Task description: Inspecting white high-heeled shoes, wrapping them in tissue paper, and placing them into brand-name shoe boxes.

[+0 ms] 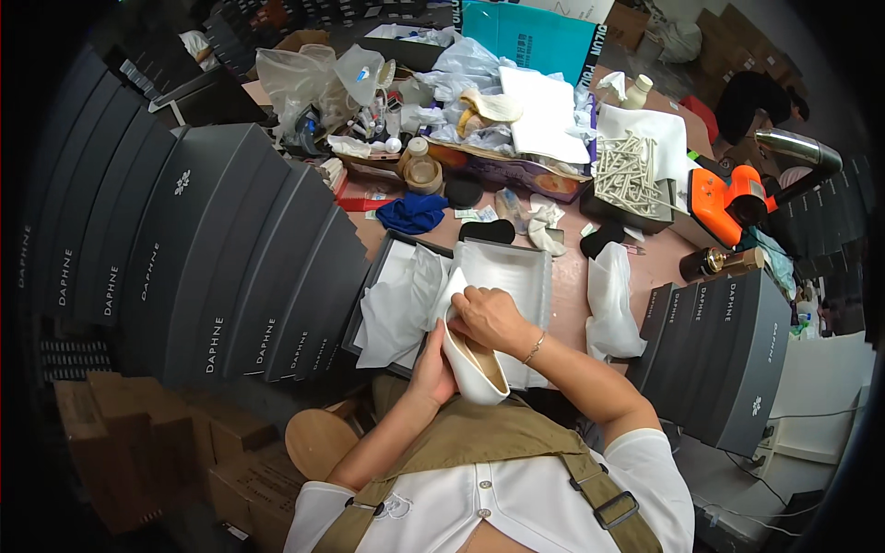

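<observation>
A white slip-on pump (481,385) with a beige insole is held in front of my chest, its toe pointing away from me and its heel toward me. My left hand (431,370) is wrapped round its left side, thumb along the upper. Over the front of the shoe's opening my right hand (493,319) is bent, fingers curled together; their tips and whatever they may pinch are hidden. Below the hands lies an open shoebox, with a grey-rimmed white half (536,276) and white tissue paper (392,309) spilling on its left.
Stacked dark shoeboxes rise at left (198,230) and right (705,341). A box of pale sticks (627,175), an orange-bodied heat tool (724,198) and a blue cloth (412,213) sit on the pink table. White wrapping (613,300) lies right of the open box.
</observation>
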Tool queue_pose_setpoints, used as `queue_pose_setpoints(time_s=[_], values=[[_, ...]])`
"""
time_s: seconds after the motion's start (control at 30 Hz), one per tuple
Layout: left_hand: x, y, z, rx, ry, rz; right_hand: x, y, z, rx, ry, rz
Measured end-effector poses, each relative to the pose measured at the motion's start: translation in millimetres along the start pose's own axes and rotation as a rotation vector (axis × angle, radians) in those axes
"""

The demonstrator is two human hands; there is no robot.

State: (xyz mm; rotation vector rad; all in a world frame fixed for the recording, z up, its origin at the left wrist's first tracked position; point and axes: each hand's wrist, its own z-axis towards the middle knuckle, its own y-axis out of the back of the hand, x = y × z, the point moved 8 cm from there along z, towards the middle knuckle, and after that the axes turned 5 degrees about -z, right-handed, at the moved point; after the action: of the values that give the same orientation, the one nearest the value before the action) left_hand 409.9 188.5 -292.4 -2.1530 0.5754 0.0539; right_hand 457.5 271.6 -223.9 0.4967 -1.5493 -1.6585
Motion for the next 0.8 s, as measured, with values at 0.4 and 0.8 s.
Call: queue_pose_setpoints(time_s=[0.4,0.8], values=[[-23,50,1,-0.183,-0.167,-0.040,-87,-73,-55,0.019,-0.296,-0.031],[4,30,-11,-0.061,-0.100,0.047,30,-46,-26,0.060,0.242,0.001]])
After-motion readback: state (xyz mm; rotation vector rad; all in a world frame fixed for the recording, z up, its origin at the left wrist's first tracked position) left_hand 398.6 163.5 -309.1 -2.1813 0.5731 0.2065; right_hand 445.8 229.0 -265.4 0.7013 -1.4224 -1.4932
